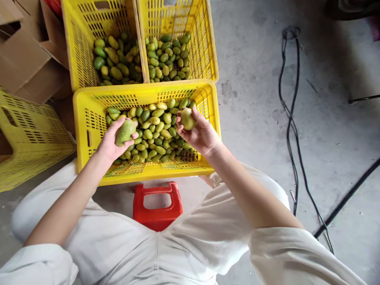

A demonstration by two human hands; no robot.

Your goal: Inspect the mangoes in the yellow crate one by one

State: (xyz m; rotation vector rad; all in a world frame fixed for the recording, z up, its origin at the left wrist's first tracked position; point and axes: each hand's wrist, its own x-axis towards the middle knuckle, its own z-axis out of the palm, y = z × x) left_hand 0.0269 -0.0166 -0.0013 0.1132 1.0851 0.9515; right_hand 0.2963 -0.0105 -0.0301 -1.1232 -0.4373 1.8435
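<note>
My left hand (114,139) is closed round a green mango (125,132) above the left part of the near yellow crate (148,173). Over the crate's right side, my right hand (202,134) grips a rounder, yellow-green mango (188,119) between thumb and fingers. Below both hands lie many small mangoes (157,132), from dark green to yellowish, heaped on the crate floor. A dark, patterned piece (189,155) that I cannot make out lies in the crate's near right corner.
Two more yellow crates (103,12) with mangoes stand beyond the near one. Another yellow crate (32,146) is at the left, below cardboard boxes (23,59). A red plastic stool (157,215) sits between my legs. Black cables (289,114) run across the concrete floor (249,79) at the right.
</note>
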